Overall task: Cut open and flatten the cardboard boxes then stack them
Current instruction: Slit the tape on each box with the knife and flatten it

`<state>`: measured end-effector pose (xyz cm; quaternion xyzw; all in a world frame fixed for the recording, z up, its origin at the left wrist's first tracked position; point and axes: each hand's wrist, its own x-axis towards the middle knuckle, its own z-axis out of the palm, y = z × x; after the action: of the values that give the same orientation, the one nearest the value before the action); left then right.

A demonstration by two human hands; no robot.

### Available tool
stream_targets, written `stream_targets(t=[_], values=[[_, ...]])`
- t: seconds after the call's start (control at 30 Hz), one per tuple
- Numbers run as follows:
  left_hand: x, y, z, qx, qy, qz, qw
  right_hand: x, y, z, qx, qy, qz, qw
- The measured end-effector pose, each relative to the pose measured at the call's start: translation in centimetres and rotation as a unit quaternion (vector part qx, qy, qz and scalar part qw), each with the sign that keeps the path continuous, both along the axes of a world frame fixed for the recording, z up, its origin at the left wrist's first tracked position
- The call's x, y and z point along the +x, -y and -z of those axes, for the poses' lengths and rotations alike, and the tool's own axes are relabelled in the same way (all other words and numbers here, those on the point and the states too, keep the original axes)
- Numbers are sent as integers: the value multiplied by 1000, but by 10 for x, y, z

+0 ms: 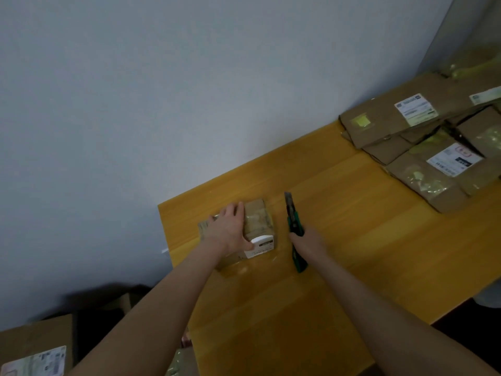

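Your left hand is lying flat on top of the small cardboard box, fingers stretched out across its taped lid and the thumb reaching down toward the white label on the near face. The box is sitting upright and still closed near the left end of the yellow table, close to the grey wall.

Your right hand is gripping the green knife around the middle of its handle, fingers curled tight (the fingers themselves are mostly hidden under the hand). The blade is sticking out and pointing away from you, just to the right of the box and not touching it.

At the far right corner of the table, a pile of flattened boxes is lying spread out, some overlapping, with shipping labels facing up. Another box with a label is standing off the table at the lower left, below table height.
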<state>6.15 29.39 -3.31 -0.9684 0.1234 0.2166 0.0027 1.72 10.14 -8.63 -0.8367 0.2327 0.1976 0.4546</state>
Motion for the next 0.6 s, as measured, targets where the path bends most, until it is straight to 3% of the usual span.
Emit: stream_targets(t=[0.17,0.33,0.6], values=[[-8,-2,-8,16,-10,4,1000,-14,7,-44,-39,110,-128,985],[-9,3,-11,32,-6,6,999,-28,18,-58,-205,85,-220,950],[-14,3,-11,14,-2,-6,1000,-27,17,-73,-210,97,-254,939]])
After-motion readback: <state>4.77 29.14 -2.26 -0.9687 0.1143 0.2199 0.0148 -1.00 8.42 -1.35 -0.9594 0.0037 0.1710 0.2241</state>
